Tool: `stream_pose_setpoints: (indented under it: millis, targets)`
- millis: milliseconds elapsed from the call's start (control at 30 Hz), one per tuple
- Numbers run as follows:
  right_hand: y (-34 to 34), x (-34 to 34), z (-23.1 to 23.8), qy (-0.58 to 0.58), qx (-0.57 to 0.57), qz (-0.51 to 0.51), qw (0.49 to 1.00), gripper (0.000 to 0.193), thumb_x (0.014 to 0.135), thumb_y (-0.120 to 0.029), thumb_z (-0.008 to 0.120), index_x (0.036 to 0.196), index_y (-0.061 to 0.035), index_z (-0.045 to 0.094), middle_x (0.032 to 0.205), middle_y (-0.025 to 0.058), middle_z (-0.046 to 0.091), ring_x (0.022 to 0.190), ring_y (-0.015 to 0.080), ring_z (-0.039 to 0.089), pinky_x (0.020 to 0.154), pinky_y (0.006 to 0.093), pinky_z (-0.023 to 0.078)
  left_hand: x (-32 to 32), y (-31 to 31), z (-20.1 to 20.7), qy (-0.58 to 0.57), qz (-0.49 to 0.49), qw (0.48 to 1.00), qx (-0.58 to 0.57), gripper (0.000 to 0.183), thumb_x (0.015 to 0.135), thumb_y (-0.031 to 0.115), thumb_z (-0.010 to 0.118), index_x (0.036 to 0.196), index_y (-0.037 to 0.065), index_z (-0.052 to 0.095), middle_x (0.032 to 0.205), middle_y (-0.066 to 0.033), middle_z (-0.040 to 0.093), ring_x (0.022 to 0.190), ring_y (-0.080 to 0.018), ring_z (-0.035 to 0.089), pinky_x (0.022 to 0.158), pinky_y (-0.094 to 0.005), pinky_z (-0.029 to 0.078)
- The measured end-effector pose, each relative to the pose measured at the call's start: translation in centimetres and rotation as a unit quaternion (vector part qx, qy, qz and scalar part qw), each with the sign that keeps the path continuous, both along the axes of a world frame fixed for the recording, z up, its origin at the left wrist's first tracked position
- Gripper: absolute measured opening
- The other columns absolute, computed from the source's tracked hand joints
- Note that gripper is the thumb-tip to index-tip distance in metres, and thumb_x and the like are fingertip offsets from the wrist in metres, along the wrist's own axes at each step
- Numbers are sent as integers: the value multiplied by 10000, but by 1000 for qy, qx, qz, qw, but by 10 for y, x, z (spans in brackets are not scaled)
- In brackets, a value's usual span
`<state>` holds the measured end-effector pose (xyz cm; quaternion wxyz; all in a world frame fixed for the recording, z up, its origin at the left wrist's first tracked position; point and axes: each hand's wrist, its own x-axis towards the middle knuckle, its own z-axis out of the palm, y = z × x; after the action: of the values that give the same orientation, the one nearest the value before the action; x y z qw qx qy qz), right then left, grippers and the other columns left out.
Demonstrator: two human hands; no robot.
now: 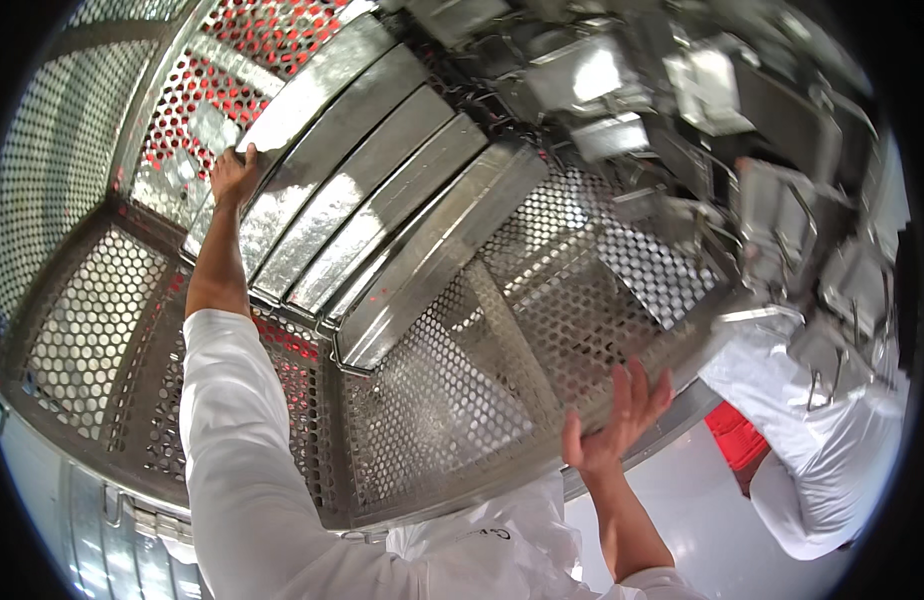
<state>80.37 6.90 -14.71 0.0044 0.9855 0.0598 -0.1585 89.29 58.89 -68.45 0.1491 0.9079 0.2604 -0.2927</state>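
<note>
Long rectangular metal moulds (pixel 367 165) lie side by side in a slanting row inside a large round perforated metal basket (pixel 422 515). At the left side of this row, my left hand (pixel 234 178) is closed on the edge of the outermost metal mould (pixel 307 90), its fingers bent and partly hidden. My right hand (pixel 622 420) is held up over the basket's near right rim, fingers spread and holding nothing. The nearest mould at the row's right end (pixel 437 260) shows its long smooth side.
Many metal moulds with wire handles (pixel 682 110) are piled at the upper right, blurred. A person in white clothing (pixel 822 430) is at the right, near a red item (pixel 734 434). Perforated dividers (pixel 507 330) cross the basket floor. Red shows through the holes at the upper left.
</note>
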Motion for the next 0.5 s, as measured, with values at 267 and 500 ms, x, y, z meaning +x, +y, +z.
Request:
stream_pose_setpoints:
  millis: [267, 500]
  targets:
    - [-21, -3, 20, -63, 165, -35, 984, 578, 783, -348, 741, 1293, -92, 651, 1373, 119, 600, 1485, 361, 329, 1225, 598, 54, -41, -56, 56, -95, -86, 967, -220, 548, 978, 307, 589, 1372, -71, 540, 1242, -332, 639, 1206, -478, 590, 1034, -480, 482]
    - [-115, -112, 103, 120, 667, -333, 656, 402, 911, -289, 677, 1254, -77, 669, 1288, 132, 661, 1256, 314, 598, 1123, 505, 403, -21, -295, 490, -19, -174, 900, -398, 540, 1053, 335, 549, 1450, -28, 497, 1317, -198, 645, 1255, -272, 600, 1069, -375, 442]
